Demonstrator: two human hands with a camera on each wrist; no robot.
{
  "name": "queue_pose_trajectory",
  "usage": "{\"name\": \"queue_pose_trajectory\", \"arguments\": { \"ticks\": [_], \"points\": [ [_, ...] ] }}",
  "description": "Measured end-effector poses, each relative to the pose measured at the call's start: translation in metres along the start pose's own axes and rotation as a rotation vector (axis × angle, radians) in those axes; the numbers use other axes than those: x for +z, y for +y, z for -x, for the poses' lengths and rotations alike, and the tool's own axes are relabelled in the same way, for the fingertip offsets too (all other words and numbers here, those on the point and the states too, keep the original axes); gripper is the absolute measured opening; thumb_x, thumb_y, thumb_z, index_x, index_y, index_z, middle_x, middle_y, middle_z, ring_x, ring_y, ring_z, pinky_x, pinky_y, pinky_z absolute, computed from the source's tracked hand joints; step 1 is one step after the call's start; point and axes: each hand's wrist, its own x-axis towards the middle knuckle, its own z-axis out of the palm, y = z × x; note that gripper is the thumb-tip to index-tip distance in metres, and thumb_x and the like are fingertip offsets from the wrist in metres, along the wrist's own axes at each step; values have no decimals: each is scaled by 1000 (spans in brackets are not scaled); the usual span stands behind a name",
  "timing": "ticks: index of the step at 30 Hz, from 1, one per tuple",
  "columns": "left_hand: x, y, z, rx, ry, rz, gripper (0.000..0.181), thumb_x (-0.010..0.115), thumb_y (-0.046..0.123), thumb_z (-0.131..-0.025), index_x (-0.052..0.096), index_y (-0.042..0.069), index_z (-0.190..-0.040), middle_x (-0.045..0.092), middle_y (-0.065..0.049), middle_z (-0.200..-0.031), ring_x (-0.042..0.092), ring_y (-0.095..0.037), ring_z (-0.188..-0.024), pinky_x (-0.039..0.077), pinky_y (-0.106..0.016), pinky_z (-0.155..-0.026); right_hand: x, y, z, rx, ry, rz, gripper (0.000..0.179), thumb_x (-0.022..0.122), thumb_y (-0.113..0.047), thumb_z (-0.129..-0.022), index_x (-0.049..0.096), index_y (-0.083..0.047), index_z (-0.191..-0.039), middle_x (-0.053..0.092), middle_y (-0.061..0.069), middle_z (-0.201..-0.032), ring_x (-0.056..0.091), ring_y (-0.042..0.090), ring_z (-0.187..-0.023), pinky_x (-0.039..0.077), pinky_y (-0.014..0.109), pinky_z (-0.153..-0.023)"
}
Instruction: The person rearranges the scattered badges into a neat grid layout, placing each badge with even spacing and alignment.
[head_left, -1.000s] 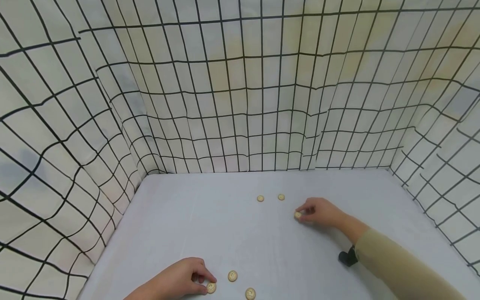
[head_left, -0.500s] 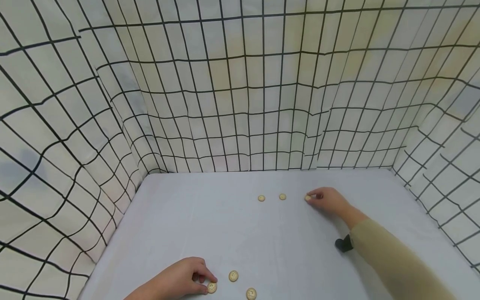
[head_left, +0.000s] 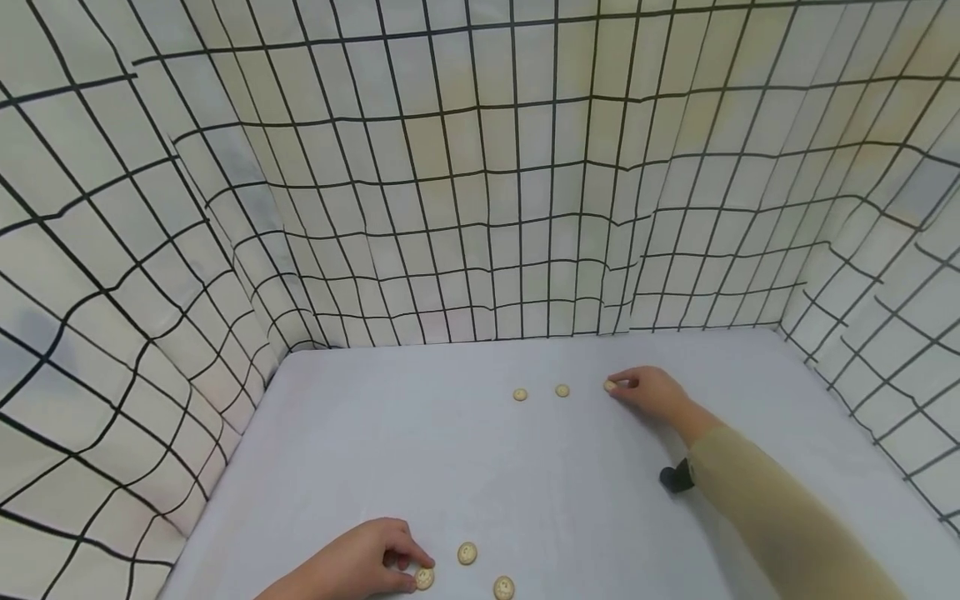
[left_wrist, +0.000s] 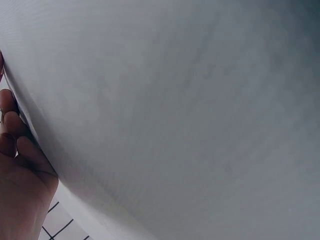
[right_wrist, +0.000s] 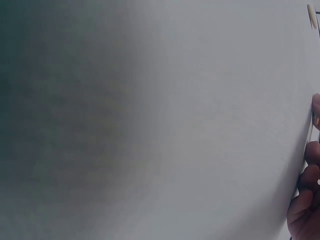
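Near the front edge in the head view, my left hand (head_left: 362, 557) pinches a round beige button (head_left: 424, 578) at the table surface. Two similar buttons lie just right of it, one (head_left: 467, 553) slightly farther back and the other (head_left: 504, 588) nearer the front. Across the table, my right hand (head_left: 654, 395) pinches another button (head_left: 611, 386) between thumb and finger, its far side partly covered. To the left of that hand, a pair of buttons, one (head_left: 562, 390) closer and one (head_left: 520, 394) beyond it, forms a rough row. Only curled fingers (left_wrist: 19, 125) show in the left wrist view.
White cloth covers the table (head_left: 420, 450). Pale walls with a black grid (head_left: 480, 192) rise behind it and along both sides. A small black device (head_left: 677, 477) sits at the right wrist, below the khaki sleeve (head_left: 772, 508).
The right hand has moved away from me with its button, up level with the two far buttons. My left hand has stayed on its button.
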Motion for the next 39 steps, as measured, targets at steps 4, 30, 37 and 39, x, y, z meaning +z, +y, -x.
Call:
{"name": "queue_pose_trajectory", "arguments": {
  "ticks": [4, 30, 37, 39],
  "points": [
    [1, 0, 3, 27, 5, -8, 18, 79, 21, -83, 80, 26, -100, 57, 13, -79, 53, -2, -73, 46, -22, -67, 0, -1, 1, 15, -17, 0, 46, 66, -44, -93, 68, -15, -128, 63, 14, -118, 55, 29, -102, 44, 48, -88],
    [-1, 0, -1, 2, 2, 1, 19, 81, 21, -81, 80, 28, -99, 59, 9, -80, 53, -4, -73, 46, -23, -68, -5, -11, 19, -10, -59, -39, 44, 72, -36, -90, 67, -19, -131, 61, 5, -100, 54, 20, -83, 46, 33, -68],
    [-1, 1, -2, -11, 4, -41, 18, 81, 23, -81, 79, 30, -98, 59, 11, -80, 52, -4, -72, 45, -23, -66, 5, -24, 29, -111, -97, -37, 43, 77, -34, -86, 70, -20, -126, 60, -1, -90, 51, 18, -83, 44, 31, -69],
    [-1, 1, -2, -10, 7, -47, 18, 81, 23, -81, 79, 30, -98, 58, 11, -80, 52, -3, -72, 45, -23, -66, 9, -29, 33, -146, -110, -38, 42, 78, -33, -85, 71, -22, -125, 59, -3, -88, 50, 17, -81, 43, 31, -68]
  ]
}}
